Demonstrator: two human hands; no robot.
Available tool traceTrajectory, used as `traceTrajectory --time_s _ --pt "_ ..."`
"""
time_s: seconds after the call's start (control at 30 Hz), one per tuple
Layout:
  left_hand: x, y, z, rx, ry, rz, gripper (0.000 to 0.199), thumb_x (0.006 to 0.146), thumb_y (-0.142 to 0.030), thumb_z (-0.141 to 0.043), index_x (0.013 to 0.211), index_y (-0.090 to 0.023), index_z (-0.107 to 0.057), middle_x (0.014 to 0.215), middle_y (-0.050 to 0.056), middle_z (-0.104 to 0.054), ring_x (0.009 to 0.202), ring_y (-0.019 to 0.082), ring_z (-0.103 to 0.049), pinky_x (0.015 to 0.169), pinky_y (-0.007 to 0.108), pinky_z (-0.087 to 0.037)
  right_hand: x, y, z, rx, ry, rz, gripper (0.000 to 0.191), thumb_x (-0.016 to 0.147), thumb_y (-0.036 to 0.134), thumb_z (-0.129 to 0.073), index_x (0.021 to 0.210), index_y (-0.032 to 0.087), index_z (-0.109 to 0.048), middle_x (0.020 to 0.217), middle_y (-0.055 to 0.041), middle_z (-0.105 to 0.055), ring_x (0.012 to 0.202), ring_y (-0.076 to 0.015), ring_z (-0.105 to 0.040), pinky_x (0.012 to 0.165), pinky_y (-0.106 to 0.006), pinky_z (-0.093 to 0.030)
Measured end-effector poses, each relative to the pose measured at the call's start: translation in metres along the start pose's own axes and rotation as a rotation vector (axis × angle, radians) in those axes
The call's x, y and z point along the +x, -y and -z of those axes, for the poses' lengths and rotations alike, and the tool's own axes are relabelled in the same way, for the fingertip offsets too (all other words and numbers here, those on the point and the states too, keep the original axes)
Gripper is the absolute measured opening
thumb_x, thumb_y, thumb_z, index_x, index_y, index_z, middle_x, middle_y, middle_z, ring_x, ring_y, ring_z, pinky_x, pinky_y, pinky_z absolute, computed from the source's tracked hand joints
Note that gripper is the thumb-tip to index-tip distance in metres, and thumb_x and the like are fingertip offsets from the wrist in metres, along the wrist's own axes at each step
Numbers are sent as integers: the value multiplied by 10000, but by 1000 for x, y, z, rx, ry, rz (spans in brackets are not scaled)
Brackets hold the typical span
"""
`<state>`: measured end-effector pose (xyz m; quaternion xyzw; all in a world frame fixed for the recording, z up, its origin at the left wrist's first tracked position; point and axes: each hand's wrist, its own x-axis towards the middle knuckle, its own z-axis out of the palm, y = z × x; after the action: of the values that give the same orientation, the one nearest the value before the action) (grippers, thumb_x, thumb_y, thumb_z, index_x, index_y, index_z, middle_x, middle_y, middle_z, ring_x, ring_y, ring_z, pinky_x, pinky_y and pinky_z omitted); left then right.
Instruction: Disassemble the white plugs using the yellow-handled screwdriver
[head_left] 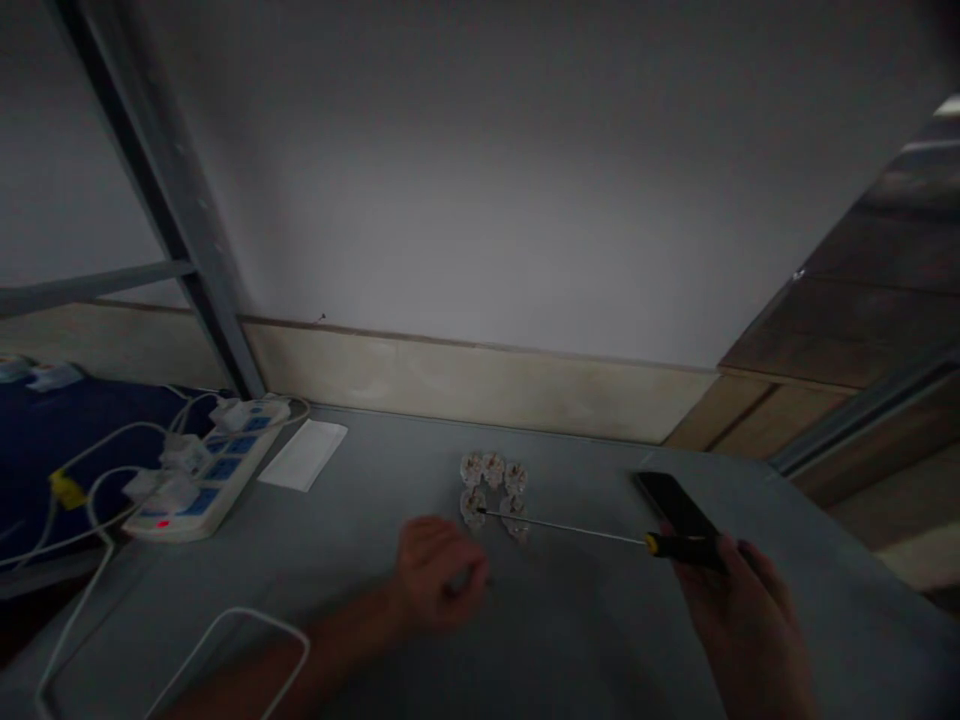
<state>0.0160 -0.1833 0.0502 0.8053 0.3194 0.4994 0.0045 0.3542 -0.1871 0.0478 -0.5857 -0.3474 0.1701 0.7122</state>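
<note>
My right hand (750,620) is wrapped round the black and yellow handle of a long screwdriver (566,528). Its thin shaft points left, and the tip overlaps the front-left piece in a group of several small clear faceted pieces (492,468) with brass-coloured centres. These look like crystal knobs and stand close together on the grey table (585,620). Just in front of them, my left hand (442,575) is curled closed, thumb against fingers. Whatever it may pinch is too small and dim to name.
A black phone (679,508) lies beyond my right hand. At left are a white power strip (225,465) with plugs and trailing cables, and a white paper (304,455). A white cable loop (240,612) lies near my left forearm. A pale wall (480,385) bounds the back edge.
</note>
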Motion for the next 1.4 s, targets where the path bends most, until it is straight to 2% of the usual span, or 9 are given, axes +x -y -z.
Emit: traceTrajectory --time_s 0.2,0.4,0.57,0.7,0.9,1.0,1.1,1.23,1.4 --pt "16 46 5 0 -85 372 160 912 -242 -455 847 -199 -595 589 -41 -583 494 110 -536 505 209 -431 -34 -21 -14 -123 45 2 403 937 479 -543 1204 177 -560 1102 -87 -617 950 -188 -627 785 -369 -575" --pt "15 57 -8 -53 68 401 181 833 -188 -513 983 -187 -613 866 40 -678 769 170 -634 739 293 -519 -42 -27 -28 -313 73 6 529 855 554 -612 1158 125 -555 942 -70 -632 783 -163 -622 679 -313 -532" --pt "11 51 -12 -77 239 367 351 771 -216 -633 1121 -204 -604 1066 79 -657 990 228 -624 888 371 -509 -33 -28 -21 -533 198 61 648 675 734 -599 960 153 -635 849 -102 -664 792 -268 -619 755 -449 -494" --pt "9 50 -14 -62 362 359 566 696 -282 -747 1230 -206 -574 1228 113 -611 1167 284 -569 1018 439 -448 -38 -33 -18 -719 255 147 648 710 777 -496 921 191 -677 903 -133 -674 918 -361 -560 845 -598 -422" --pt "8 53 -16 -19 458 380 648 640 -293 -801 1244 -209 -580 1245 114 -623 1162 313 -571 1029 478 -423 -50 -24 -21 -825 301 415 631 826 691 -429 1038 153 -683 1181 -194 -570 1161 -398 -469 983 -613 -365" --pt "8 51 -17 -15 455 384 615 616 -276 -813 1191 -203 -608 1202 108 -647 1138 318 -581 1017 485 -428 -57 -17 -24 -810 489 591 435 833 561 -532 1088 236 -667 1177 -95 -623 1217 -323 -492 1063 -542 -349" --pt "7 50 -17 -23 416 390 595 586 -218 -813 1148 -201 -617 1140 91 -667 1097 304 -600 992 463 -456 -63 -14 -26 -823 647 712 215 851 422 -581 997 299 -678 1059 -21 -683 1142 -278 -567 1092 -567 -293" --pt "10 51 -15 -29 292 434 562 656 -170 -752 1187 -183 -568 1132 96 -644 1038 261 -618 935 411 -500 -65 -12 -27 -846 668 754 149 902 382 -568 936 291 -681 931 -2 -697 999 -248 -619 1080 -611 -266" --pt "20 38 3 -35 178 468 550 702 -168 -676 1224 -175 -506 1171 106 -611 1033 254 -612 914 426 -508 -67 -11 -25 -847 621 780 158 914 366 -574 986 269 -675 955 -12 -694 1021 -261 -604 1105 -659 -184"
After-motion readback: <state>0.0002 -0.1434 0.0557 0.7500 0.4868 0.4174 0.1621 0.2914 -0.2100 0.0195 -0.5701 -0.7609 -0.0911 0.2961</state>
